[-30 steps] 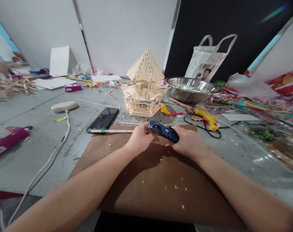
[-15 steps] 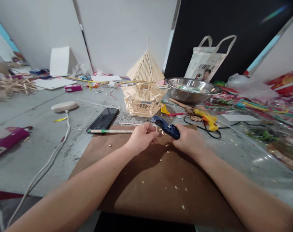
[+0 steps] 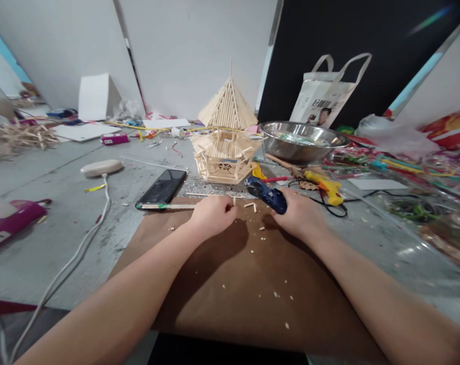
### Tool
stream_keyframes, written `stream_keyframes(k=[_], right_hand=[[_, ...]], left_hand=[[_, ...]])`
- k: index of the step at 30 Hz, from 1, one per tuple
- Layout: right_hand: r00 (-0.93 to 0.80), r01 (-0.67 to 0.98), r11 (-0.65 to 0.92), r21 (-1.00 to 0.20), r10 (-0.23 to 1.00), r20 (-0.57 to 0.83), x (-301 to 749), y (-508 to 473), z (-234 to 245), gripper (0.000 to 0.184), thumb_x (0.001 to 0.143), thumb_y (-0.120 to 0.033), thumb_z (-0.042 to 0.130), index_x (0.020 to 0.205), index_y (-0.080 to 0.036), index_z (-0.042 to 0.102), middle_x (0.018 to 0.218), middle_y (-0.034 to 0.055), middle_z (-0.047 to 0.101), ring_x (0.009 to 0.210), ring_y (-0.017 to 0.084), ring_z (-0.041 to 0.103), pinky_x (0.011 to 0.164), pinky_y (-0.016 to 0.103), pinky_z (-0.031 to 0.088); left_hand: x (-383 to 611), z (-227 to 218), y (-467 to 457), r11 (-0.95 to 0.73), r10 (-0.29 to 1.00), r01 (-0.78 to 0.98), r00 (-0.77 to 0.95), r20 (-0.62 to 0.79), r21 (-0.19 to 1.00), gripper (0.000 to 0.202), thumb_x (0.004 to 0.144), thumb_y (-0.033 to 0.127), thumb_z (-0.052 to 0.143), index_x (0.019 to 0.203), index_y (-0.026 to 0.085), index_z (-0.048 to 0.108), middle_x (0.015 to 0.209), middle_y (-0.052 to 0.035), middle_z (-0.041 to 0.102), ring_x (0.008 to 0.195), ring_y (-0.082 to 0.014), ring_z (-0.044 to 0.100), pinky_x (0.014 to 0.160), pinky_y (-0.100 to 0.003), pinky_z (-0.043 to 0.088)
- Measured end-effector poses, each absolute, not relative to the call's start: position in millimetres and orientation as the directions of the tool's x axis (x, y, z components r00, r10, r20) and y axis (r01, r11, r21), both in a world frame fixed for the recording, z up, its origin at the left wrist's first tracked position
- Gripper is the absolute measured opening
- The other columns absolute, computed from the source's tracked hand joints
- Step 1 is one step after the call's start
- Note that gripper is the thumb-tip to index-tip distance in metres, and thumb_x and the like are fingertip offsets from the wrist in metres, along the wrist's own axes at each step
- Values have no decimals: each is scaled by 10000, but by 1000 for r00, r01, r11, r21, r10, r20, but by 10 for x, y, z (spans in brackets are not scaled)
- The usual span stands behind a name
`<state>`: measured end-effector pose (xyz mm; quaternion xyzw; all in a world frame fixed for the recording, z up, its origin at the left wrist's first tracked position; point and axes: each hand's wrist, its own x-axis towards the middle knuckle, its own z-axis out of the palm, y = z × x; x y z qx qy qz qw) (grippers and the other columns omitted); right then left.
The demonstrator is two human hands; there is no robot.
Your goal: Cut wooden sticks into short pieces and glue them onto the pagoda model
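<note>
Parting left hand [image 3: 215,214] from right hand [image 3: 301,212] in front of the stick pavilion [image 3: 226,147], with the blue cutter [image 3: 270,196] carried rightward.
Before the pavilion's left side, near the phone [image 3: 163,187]: left hand curled, any hold too small to tell. Before its right side: short stick pieces [image 3: 255,207] on the brown sheet [image 3: 215,312], in plainer view than a second ago. Front-right of the pavilion: right hand clamped around the blue cutter, now clear of left hand. Probably a lull between cuts.

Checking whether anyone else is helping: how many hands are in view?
2: the left hand at the far edge of the brown sheet, and the right hand gripping the blue cutters. No others show.
</note>
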<state>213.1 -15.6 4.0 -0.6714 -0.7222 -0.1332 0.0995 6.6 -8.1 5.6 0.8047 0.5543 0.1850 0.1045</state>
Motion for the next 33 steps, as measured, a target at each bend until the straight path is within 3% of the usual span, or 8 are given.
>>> stream_keyframes(k=[4, 9, 17, 23, 28, 33], right_hand=[[-111, 988, 78, 131, 956, 270, 2106, -150, 61, 346, 677, -352, 474, 978, -185, 508, 818, 77, 629, 713, 222, 568, 603, 299, 347], [-75, 977, 26, 210, 971, 226, 2138, -131, 56, 328, 677, -327, 476, 957, -160, 508, 848, 110, 610, 761, 241, 556, 633, 327, 342], [-34, 954, -39, 298, 971, 238, 2263, -117, 50, 432, 664, -357, 495, 1041, -147, 473, 894, 149, 586, 830, 290, 530, 674, 373, 323], [-50, 948, -28, 317, 971, 233, 2267, -130, 63, 590, 659, -362, 507, 1187, -134, 375, 946, 168, 570, 873, 293, 503, 695, 372, 287], [-92, 933, 12, 359, 974, 207, 2242, -145, 70, 618, 653, -335, 506, 1218, -136, 352, 936, 164, 581, 850, 285, 506, 689, 358, 283], [-177, 916, 87, 391, 964, 199, 2242, -146, 63, 619, 630, -334, 521, 1201, -137, 389, 913, 152, 590, 827, 277, 517, 704, 357, 289]], left_hand=[[25, 47, -78, -346, 938, 903, 335, 86, 254, 246, 688, 316, 399, 602, 183, 588, 603, -53, 591, 584, -176, 534, 507, -246, 337], [-3, 59, -56, -342, 938, 902, 345, 36, 264, 254, 677, 314, 402, 576, 182, 594, 578, -58, 581, 547, -181, 524, 491, -255, 332], [-14, 36, 13, -302, 945, 869, 219, 242, 393, 229, 726, 301, 394, 762, 205, 599, 700, -29, 614, 666, -176, 521, 595, -276, 380], [51, -85, 47, -535, 831, 791, 429, 354, 297, 266, 770, 278, 395, 901, 200, 613, 947, -61, 593, 910, -199, 460, 834, -357, 343], [140, -155, 20, -636, 758, 759, 581, 295, 140, 356, 781, 372, 391, 1113, 291, 491, 1227, -46, 438, 1132, -285, 298, 910, -506, 216], [196, -183, -1, -657, 742, 748, 620, 254, 91, 402, 801, 404, 334, 1158, 257, 444, 1261, -70, 401, 1176, -307, 246, 925, -557, 148]])
